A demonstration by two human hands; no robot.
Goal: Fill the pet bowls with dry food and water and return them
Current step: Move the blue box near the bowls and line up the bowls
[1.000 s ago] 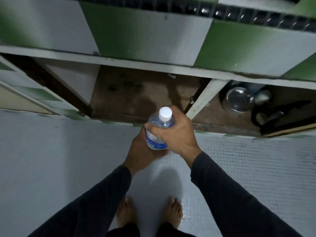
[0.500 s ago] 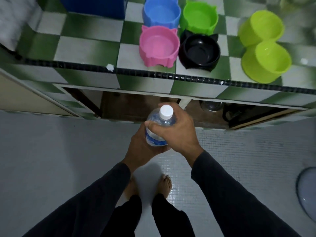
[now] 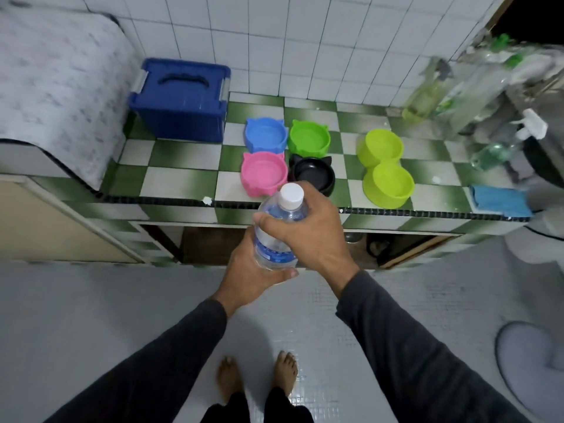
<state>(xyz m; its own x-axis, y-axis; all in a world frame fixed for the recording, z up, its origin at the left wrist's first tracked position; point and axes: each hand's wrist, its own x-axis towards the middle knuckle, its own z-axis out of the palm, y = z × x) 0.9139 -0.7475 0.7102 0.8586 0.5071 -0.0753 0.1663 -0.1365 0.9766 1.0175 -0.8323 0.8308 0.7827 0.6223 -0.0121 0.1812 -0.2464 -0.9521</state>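
Observation:
I hold a clear water bottle (image 3: 274,239) with a white cap and blue label in front of the counter. My left hand (image 3: 250,274) grips its lower part from underneath. My right hand (image 3: 311,230) wraps its upper part just below the closed cap. On the green-and-white checkered counter (image 3: 180,178) stand a pink bowl (image 3: 264,174), a blue bowl (image 3: 265,137), a green bowl (image 3: 309,138) and a black bowl (image 3: 314,175), all looking empty. A lime double bowl (image 3: 384,167) sits to their right.
A blue lidded bin (image 3: 180,99) stands at the back left of the counter. Blurred bottles (image 3: 427,93) and a blue cloth (image 3: 500,199) crowd the right end. An open cabinet (image 3: 213,245) lies below. A covered appliance (image 3: 52,80) is at left, a grey mat (image 3: 537,364) on the floor.
The view has tilted up from the cabinet below to the countertop and wall. Both hands keep the same hold on the capped bottle, which stays in front of me.

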